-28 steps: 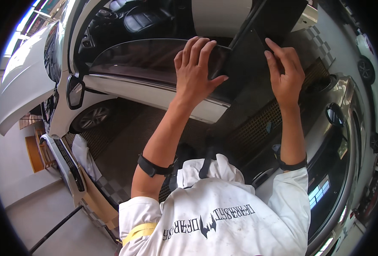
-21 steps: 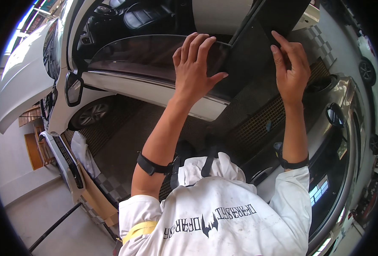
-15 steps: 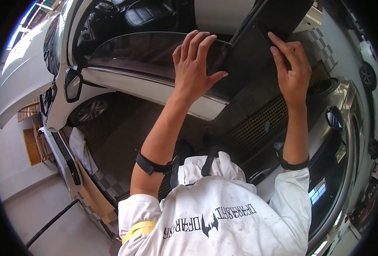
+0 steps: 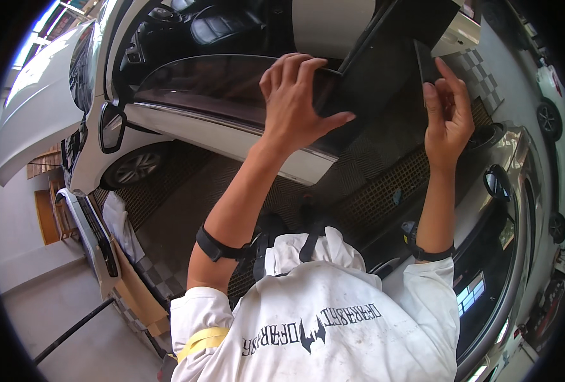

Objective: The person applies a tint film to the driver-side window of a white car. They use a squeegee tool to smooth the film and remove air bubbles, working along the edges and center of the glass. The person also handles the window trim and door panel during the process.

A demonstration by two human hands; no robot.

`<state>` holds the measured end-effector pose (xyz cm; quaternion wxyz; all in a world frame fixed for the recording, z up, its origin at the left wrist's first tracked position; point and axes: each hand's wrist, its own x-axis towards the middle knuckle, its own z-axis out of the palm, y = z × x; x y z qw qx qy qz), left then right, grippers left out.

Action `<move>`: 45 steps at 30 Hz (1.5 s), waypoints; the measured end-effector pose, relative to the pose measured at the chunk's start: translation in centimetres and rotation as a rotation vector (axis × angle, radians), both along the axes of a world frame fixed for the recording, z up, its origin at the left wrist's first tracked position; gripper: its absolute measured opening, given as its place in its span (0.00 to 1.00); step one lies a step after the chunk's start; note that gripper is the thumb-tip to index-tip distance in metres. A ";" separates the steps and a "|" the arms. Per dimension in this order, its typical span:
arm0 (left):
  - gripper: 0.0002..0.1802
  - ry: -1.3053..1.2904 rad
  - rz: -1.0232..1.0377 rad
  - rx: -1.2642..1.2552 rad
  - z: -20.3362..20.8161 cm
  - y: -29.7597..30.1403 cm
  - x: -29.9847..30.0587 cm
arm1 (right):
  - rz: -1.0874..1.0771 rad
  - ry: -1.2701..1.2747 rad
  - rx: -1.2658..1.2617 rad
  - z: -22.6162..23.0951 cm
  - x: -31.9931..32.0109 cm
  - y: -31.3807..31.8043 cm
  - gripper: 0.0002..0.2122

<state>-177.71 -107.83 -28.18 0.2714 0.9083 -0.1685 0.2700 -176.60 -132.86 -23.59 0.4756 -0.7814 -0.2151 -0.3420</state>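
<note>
A dark, textured workshop floor (image 4: pixel 225 178) carries a glossy white car (image 4: pixel 43 108), whose silver-spoked, black-tyred front wheel (image 4: pixel 139 167) stands beside tan, mesh-patterned floor sections. A second tan, mesh-patterned strip (image 4: pixel 375 189) stretches past the rear edge of the white car's open door, a small, pale-blue object (image 4: pixel 397 196) lying on it, too small to identify. Alongside the white car stands a metallic grey-brown car (image 4: pixel 518 149). Near the white car's nose rest a white plastic bumper with a black grille (image 4: pixel 95 229), a crumpled white sheet (image 4: pixel 122 223) and a flat, brown, cardboard-like panel (image 4: pixel 136 286).
</note>
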 end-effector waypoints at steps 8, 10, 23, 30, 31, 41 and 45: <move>0.40 -0.020 -0.139 -0.475 2.6 -4.7 5.9 | 0.042 0.220 0.286 -1.9 -2.4 1.0 0.08; 0.36 -0.030 -0.119 -0.486 3.4 -4.9 6.7 | 0.049 0.267 0.305 -2.4 -2.9 1.2 0.08; 0.17 0.352 -0.621 -0.581 3.2 -0.5 7.8 | -0.056 0.309 0.319 -1.1 -2.3 5.4 0.07; 0.30 0.452 -0.796 -0.527 3.3 0.4 8.6 | -0.309 0.280 0.288 -1.4 -2.2 7.6 0.08; 0.33 0.460 -0.803 -0.504 3.5 0.5 8.4 | -0.342 0.308 0.353 -1.8 -2.9 7.7 0.09; 0.36 -0.111 -0.489 -0.246 1.4 -1.2 7.2 | -0.590 0.419 0.629 -9.9 -10.3 9.0 0.06; 0.40 -0.037 -0.504 -0.219 1.4 -1.0 7.1 | -0.692 0.543 0.687 -15.6 -13.2 8.1 0.05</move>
